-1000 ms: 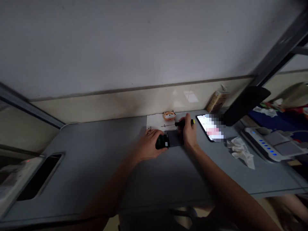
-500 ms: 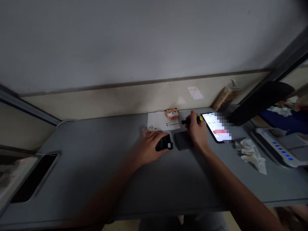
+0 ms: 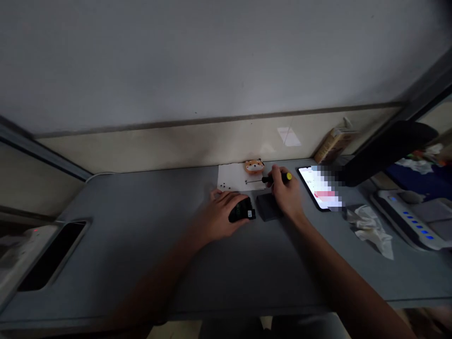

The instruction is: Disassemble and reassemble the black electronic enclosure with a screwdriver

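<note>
Black device below frame centre, likely light, stiff and best held by its edges, sits clasped in the left hand while the right hand pinches a screwdriver.

A small black rectangular device is in the left hand, left of a dark-grey rectangular piece on the flat grey table. Behind the device lies a white rectangular paper sheet, an orange-and-white animal-faced figure at its far right corner. Right of the right hand lies a lit black rectangular phone, left of a crumpled white tissue.
</note>
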The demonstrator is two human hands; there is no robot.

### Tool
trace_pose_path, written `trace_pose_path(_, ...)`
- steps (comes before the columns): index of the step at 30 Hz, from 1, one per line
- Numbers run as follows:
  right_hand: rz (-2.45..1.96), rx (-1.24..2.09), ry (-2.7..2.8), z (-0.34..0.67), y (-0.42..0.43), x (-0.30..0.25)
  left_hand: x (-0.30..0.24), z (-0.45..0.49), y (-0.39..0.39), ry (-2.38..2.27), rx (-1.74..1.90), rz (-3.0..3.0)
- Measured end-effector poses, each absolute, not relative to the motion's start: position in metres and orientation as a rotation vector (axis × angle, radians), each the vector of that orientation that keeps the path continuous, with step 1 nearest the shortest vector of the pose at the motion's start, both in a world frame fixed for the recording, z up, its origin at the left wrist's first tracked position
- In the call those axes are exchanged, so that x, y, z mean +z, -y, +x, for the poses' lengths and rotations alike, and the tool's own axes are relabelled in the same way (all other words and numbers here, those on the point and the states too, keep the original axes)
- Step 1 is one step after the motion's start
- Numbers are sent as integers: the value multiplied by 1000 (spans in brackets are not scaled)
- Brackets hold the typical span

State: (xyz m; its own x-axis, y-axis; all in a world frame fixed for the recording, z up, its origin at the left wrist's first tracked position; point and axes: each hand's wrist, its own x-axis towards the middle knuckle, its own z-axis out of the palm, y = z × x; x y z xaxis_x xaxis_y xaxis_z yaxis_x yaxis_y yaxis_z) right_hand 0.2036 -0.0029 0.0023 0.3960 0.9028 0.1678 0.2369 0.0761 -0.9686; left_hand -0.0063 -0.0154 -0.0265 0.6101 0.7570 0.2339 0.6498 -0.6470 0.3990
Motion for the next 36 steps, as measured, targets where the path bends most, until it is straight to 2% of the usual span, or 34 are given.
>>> trace_pose_path(8, -1444, 842, 792, 203, 1, 9, -31, -5, 14, -1154, 555, 2594)
trace_pose_path(14, -1427, 836, 756, 202, 2, 10, -29, -6, 13, -1137, 564, 2625)
trace_pose_path(28, -1320, 963, 856, 189, 12, 15, -36, -3, 10, -1429, 1139, 2433)
trace_pose_path(36, -1314, 934, 929, 192, 10, 10, -35, -10, 6, -1375, 1164, 2637)
